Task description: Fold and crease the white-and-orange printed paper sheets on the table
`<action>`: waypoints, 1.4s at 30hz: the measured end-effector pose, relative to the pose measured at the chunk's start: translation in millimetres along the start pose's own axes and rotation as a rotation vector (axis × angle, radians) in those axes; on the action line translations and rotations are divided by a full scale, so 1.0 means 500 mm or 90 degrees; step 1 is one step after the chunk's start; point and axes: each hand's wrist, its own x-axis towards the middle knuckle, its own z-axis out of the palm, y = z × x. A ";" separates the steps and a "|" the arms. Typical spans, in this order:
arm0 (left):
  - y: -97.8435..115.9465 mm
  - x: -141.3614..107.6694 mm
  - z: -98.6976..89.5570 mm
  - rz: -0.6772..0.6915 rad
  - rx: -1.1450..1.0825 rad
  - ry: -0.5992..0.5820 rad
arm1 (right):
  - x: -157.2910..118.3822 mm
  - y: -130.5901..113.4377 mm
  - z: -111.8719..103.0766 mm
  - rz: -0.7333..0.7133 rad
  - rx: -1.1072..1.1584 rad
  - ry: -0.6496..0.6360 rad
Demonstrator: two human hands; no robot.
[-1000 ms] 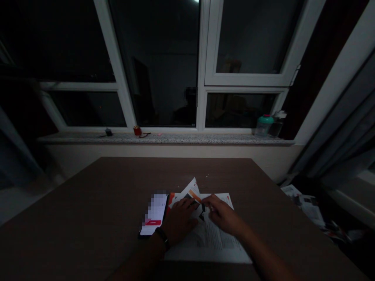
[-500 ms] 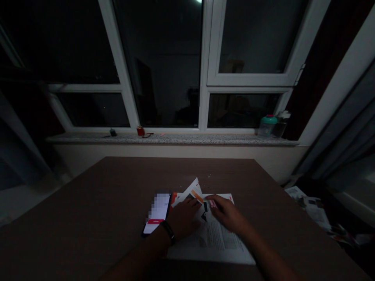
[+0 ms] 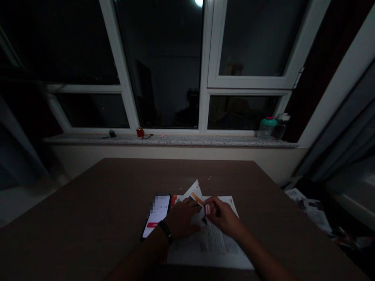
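A printed booklet (image 3: 211, 255) lies on the table, one page folded up into a pointed flap (image 3: 197, 188). My left hand (image 3: 182, 218), a dark band at its wrist, rests flat on the page with its fingers stretched out by the base of the flap. Between the thumb and fingers of my right hand (image 3: 222, 214) is a small pink block-shaped thing (image 3: 208, 209), held close to the flap's right edge. Its exact kind is too small and dim to make out. Left of the booklet lies a lit phone (image 3: 156, 216), partly behind my left forearm.
Tiny white scraps (image 3: 209, 178) lie beyond the booklet on the brown table (image 3: 131, 175). A window sill (image 3: 181, 139) behind it bears a red jar (image 3: 140, 132) and a green-lidded bottle (image 3: 267, 128). Papers (image 3: 310, 208) lie low at the right, past the table edge.
My right hand has shifted slightly left and down, bringing the pink thing closer to my left fingertips and turning it more upright. My left hand stays nearly in place.
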 end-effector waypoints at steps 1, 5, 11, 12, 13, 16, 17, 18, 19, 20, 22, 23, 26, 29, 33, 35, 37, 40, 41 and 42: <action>-0.001 -0.001 0.001 -0.002 -0.003 0.001 | -0.001 -0.004 0.002 0.001 0.003 0.000; 0.001 -0.001 -0.001 -0.004 -0.010 -0.004 | -0.002 -0.009 0.005 -0.005 -0.011 -0.001; -0.002 0.000 0.003 -0.013 -0.010 -0.001 | 0.001 0.010 0.011 -0.039 -0.052 -0.035; -0.003 -0.001 0.005 -0.011 -0.009 0.001 | 0.001 0.013 0.011 -0.039 -0.051 -0.036; -0.003 -0.001 0.006 -0.009 -0.008 0.002 | 0.001 0.015 0.011 -0.036 -0.049 -0.038; -0.003 -0.001 0.006 -0.005 -0.008 0.007 | 0.000 0.016 0.009 -0.030 -0.040 -0.050; -0.003 -0.001 0.005 -0.004 -0.008 0.008 | -0.001 0.016 0.008 -0.029 -0.035 -0.056; -0.002 -0.002 0.003 -0.004 -0.008 0.007 | -0.002 0.016 0.007 -0.026 -0.029 -0.063; -0.001 -0.002 0.002 -0.004 -0.008 0.006 | -0.003 0.016 0.006 -0.020 -0.019 -0.069; 0.000 -0.002 0.001 -0.004 -0.008 0.004 | -0.004 0.016 0.006 -0.012 -0.008 -0.077; 0.001 -0.002 -0.001 -0.007 -0.008 -0.001 | -0.006 0.016 0.005 0.000 0.012 -0.096; 0.001 -0.002 0.000 -0.011 -0.008 -0.002 | -0.008 0.016 0.005 0.002 0.018 -0.107; -0.001 0.000 0.003 -0.019 -0.011 -0.005 | -0.012 0.015 0.003 0.007 0.027 -0.136; -0.001 0.001 0.005 -0.021 -0.011 -0.008 | -0.017 0.013 0.001 0.017 0.028 -0.157; 0.005 -0.003 0.004 -0.033 -0.009 -0.015 | -0.021 0.010 -0.002 0.006 0.014 -0.170; 0.008 -0.006 0.004 -0.043 -0.008 -0.024 | -0.021 0.008 -0.004 -0.005 -0.002 -0.154; 0.011 -0.007 0.005 -0.051 -0.009 -0.035 | -0.018 0.005 -0.005 -0.015 -0.017 -0.128; 0.012 -0.007 0.009 -0.052 -0.011 -0.040 | -0.014 -0.001 -0.007 -0.019 -0.022 -0.097; 0.012 -0.007 0.010 -0.052 -0.011 -0.040 | -0.013 -0.003 -0.008 -0.016 -0.022 -0.090; 0.013 -0.007 0.011 -0.052 -0.011 -0.038 | -0.012 -0.004 -0.008 -0.014 -0.025 -0.085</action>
